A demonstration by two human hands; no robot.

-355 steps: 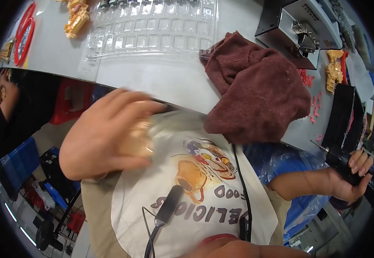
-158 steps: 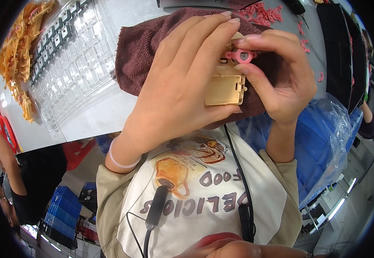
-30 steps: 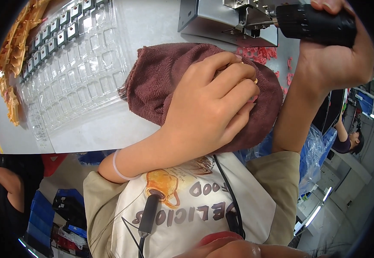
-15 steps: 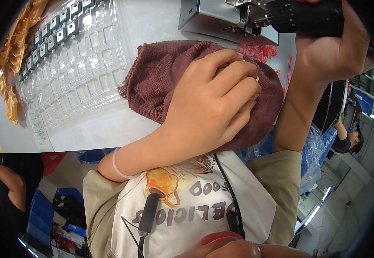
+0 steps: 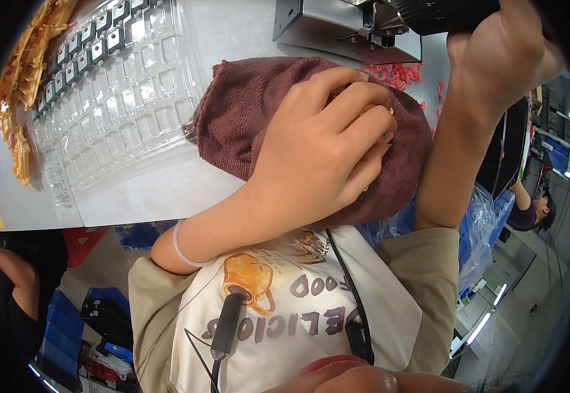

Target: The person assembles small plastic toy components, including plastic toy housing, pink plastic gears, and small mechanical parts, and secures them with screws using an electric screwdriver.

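Note:
My left hand (image 5: 334, 134) rests with curled fingers on a folded maroon cloth (image 5: 232, 111). A small part (image 5: 387, 137), pinkish where it shows, peeks out between its fingers; most of it is hidden, so its kind does not show. At the upper right, my right hand (image 5: 504, 56) grips a thick black powered screwdriver (image 5: 432, 14) with a ringed collar. The tool's nose points at the metal fittings on a grey metal box-shaped device (image 5: 344, 33), whose top is cut off by the frame.
Small pink plastic parts (image 5: 396, 75) lie in front of the device. To the left, a clear blister tray (image 5: 121, 111) holds rows of dark square pieces (image 5: 82, 63). Orange plastic frames (image 5: 26, 85) line the far left. Co-workers (image 5: 13, 275) are at both sides.
The screwdriver and my right hand have shifted slightly up and left against the device. My left hand stays on the cloth, its fingers slightly moved around the small part.

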